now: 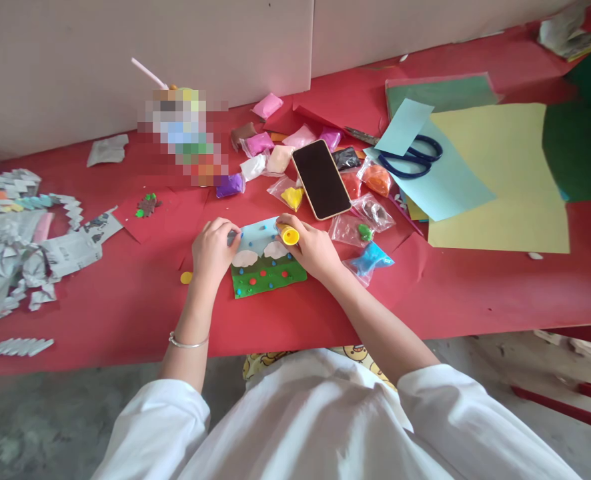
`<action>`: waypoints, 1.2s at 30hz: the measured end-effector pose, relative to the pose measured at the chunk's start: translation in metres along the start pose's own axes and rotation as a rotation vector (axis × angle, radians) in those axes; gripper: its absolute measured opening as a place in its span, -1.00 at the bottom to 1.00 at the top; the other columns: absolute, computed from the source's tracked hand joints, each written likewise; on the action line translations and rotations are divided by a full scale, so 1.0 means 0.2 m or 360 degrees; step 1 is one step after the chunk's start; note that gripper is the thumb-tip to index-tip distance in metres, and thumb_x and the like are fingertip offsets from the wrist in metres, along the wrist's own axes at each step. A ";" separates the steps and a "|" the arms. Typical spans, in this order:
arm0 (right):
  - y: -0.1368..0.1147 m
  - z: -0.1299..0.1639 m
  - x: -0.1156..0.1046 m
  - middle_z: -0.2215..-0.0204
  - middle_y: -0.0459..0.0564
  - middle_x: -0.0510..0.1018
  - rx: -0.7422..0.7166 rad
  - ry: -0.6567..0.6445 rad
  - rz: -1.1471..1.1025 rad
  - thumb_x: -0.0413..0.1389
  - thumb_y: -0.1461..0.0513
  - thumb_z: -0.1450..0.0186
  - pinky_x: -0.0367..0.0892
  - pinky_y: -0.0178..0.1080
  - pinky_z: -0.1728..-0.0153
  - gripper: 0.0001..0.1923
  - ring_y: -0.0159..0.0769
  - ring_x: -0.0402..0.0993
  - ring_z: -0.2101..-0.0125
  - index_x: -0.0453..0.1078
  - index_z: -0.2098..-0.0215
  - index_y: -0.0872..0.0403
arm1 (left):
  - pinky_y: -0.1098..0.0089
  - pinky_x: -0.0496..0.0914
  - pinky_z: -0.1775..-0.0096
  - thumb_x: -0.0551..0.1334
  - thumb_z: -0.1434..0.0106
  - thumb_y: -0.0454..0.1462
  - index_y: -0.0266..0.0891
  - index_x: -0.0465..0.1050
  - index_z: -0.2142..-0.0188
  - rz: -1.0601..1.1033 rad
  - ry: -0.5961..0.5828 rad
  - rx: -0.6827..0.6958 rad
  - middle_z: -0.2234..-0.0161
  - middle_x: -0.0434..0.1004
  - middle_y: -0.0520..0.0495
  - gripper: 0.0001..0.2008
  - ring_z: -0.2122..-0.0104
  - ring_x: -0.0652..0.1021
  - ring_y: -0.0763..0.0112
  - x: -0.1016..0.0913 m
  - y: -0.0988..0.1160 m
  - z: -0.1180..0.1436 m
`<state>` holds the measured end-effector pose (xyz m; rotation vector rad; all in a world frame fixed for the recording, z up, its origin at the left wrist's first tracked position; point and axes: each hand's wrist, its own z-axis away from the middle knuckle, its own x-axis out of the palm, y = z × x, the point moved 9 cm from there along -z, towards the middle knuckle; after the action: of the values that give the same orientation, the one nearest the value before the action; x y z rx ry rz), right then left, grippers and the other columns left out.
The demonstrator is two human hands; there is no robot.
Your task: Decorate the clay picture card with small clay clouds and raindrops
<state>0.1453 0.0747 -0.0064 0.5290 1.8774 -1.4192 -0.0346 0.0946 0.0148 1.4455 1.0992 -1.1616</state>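
A small picture card (270,285) lies on the red-covered table in front of me. Its upper part is pale blue, its lower part green, with two white cloud shapes (246,259) and several red and blue dots on it. At the card's upper left edge, the fingers of my left hand (212,248) are closed around the corner; the fingertips are partly hidden. My right hand (311,245) grips a yellow glue stick (289,235), its round end facing me, over the card's upper right corner. A yellow disc (186,277) lies left of my left wrist.
Beyond the card lie a phone (321,179) and several bags of coloured clay (229,185). To the right, blue-handled scissors (410,157) rest among paper sheets (500,180). Folded paper pieces (13,247) cover the left side. A blurred-out object (185,137) stands near the wall.
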 end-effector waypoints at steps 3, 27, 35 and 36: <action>0.00 0.00 0.00 0.01 0.02 0.55 0.0012 -0.0005 -0.0001 -0.06 0.15 -0.39 0.41 -0.20 0.31 -0.63 -0.07 0.58 0.20 0.22 -0.15 -0.02 | 0.33 0.30 0.30 0.19 -0.26 -0.28 -0.12 0.46 0.30 0.0044 0.0032 -0.0014 0.17 0.53 -0.02 -0.93 0.15 0.51 0.26 0.00 -0.01 0.01; -0.01 0.00 0.00 -0.02 0.01 0.54 0.0019 -0.0041 0.0073 -0.06 0.18 -0.39 0.39 -0.23 0.34 -0.63 -0.11 0.58 0.22 0.22 -0.15 -0.01 | 0.33 0.35 0.23 0.18 -0.22 -0.35 -0.09 0.56 0.21 0.0076 0.0140 -0.0088 0.15 0.58 0.05 -0.79 0.17 0.53 0.28 0.01 -0.02 0.10; 0.00 0.00 0.01 0.00 0.02 0.55 0.0064 -0.0075 0.0089 -0.06 0.18 -0.39 0.39 -0.23 0.34 -0.60 -0.09 0.58 0.24 0.21 -0.18 -0.02 | 0.24 0.37 0.15 0.17 -0.21 -0.34 -0.15 0.57 0.14 0.0012 0.0244 -0.0139 0.13 0.59 -0.05 -0.74 0.16 0.51 0.18 0.00 0.01 0.17; 0.00 0.00 0.01 0.00 0.02 0.55 0.0063 -0.0072 0.0082 -0.06 0.18 -0.38 0.39 -0.23 0.34 -0.60 -0.09 0.58 0.23 0.21 -0.18 -0.02 | 0.24 0.37 0.15 0.16 -0.21 -0.35 -0.15 0.56 0.13 0.0003 0.0259 -0.0133 0.12 0.58 -0.05 -0.72 0.16 0.51 0.17 0.00 0.02 0.18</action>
<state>0.1442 0.0751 -0.0068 0.5562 1.7909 -1.4258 -0.0363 0.0590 0.0112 1.4953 1.2431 -0.9979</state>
